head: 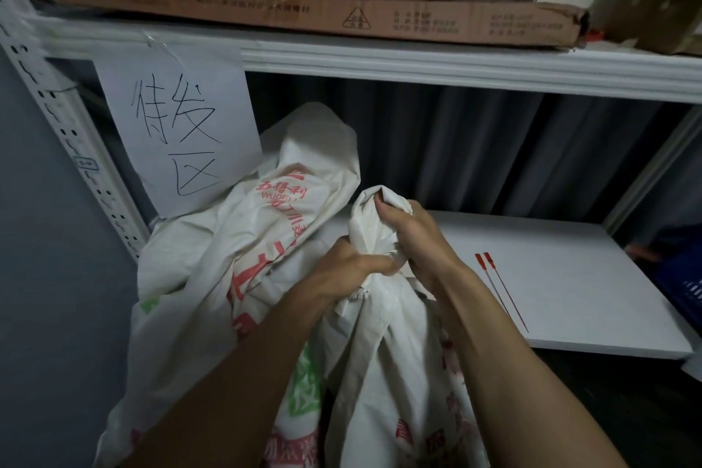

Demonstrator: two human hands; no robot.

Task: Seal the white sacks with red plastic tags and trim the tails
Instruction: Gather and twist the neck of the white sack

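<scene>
**Colours: white sacks, red tags**

Front sack (pixel 380 372): white weave, red print low down. Left of the front sack, second sack (pixel 266 217): white, red lettering, green patches. Right of it, two tags (pixel 500 291): red, on a white shelf board (pixel 588 277). Far right of it, crate (pixel 683 293): blue. Above-left, paper sign (pixel 178 141): white, black handwritten characters. Above, cardboard box (pixel 266 9): brown, dark print. Shelf rail (pixel 456 65): white. Behind, ribbed wall (pixel 475 141): dark grey.

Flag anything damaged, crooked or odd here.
The flat carton on the upper shelf is torn and crushed at its right end. The paper sign hangs crooked from a wire. The rear sack slumps beside it, top loose. Nothing looks spilled.
</scene>
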